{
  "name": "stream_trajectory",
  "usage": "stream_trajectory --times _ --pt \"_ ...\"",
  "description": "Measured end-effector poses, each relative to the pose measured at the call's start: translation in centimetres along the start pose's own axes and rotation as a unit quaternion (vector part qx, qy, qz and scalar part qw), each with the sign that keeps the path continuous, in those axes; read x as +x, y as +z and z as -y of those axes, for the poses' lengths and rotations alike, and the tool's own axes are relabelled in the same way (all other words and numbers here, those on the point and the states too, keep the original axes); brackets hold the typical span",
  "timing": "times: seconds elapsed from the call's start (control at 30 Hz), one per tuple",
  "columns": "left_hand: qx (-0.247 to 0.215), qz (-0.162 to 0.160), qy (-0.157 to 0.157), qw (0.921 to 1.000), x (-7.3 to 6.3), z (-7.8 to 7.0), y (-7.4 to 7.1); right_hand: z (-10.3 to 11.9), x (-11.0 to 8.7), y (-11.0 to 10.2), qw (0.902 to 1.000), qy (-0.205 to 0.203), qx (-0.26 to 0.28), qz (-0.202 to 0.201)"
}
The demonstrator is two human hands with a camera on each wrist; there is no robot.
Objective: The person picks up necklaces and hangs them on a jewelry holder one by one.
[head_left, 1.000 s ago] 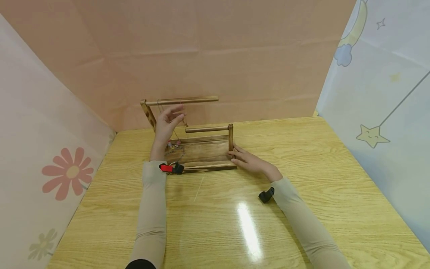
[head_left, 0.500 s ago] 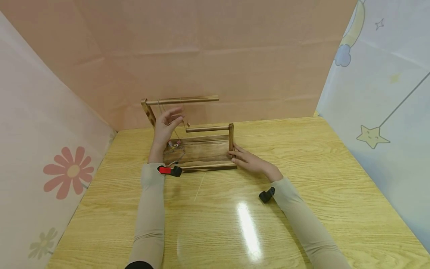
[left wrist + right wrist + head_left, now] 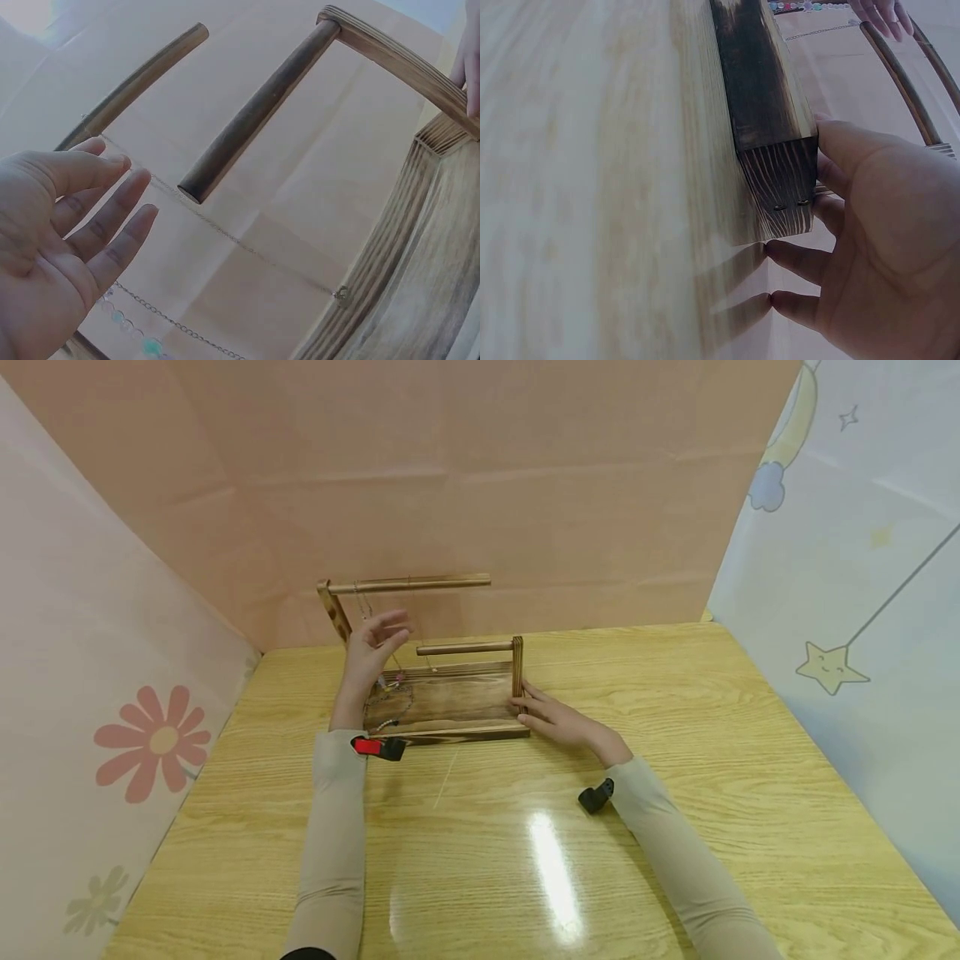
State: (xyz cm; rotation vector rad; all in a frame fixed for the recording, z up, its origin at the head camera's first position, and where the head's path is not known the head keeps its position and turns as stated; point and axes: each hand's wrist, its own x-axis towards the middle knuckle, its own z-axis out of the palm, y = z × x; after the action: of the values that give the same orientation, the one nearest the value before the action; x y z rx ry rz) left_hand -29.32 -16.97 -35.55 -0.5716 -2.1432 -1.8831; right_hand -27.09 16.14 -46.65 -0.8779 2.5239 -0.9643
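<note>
A: What did the left grip (image 3: 367,652) have in it?

B: Nothing that showed. Its fingers were loosely bent and parted, with the thumb lifted near the forefinger. The thin chain (image 3: 238,241) ran past just behind those fingertips; whether one brushed it could not be told.

A: So where was the chain, and what kept it up?

B: It hung from the upper bar (image 3: 450,582), above the left grip, and fell aslant to the small ornament (image 3: 342,295) at its lower end, down and to the right of that grip. The bar carried it, so the fingers presumably had no weight to bear.

A: And the right grip (image 3: 557,722)?

B: It held the near right end of the wooden stand (image 3: 465,697), thumb and upper fingers about the corner, two lower fingertips set on the counter (image 3: 465,827). Probably that steadied the frame, since both bars stuck out with one free end and a light knock might have shifted it.

A: Anything else nearby?

B: A beaded strand (image 3: 152,346) hung below the left grip's fingers, likely left there because it was out of the chain's path.
</note>
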Motion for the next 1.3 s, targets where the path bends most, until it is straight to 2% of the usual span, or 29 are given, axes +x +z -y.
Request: stream_trajectory --times 0.7,1.3 --pt "0.012 0.019 -0.012 0.9997 -0.9 1.7 -0.3 0.2 -0.3 -0.4 1.0 0.004 0.002 0.003" --pt "0.034 0.028 -0.052 0.9977 -2.2 2.9 -0.7 0.0 -0.2 -0.3 1.0 0.006 0.003 -0.001"
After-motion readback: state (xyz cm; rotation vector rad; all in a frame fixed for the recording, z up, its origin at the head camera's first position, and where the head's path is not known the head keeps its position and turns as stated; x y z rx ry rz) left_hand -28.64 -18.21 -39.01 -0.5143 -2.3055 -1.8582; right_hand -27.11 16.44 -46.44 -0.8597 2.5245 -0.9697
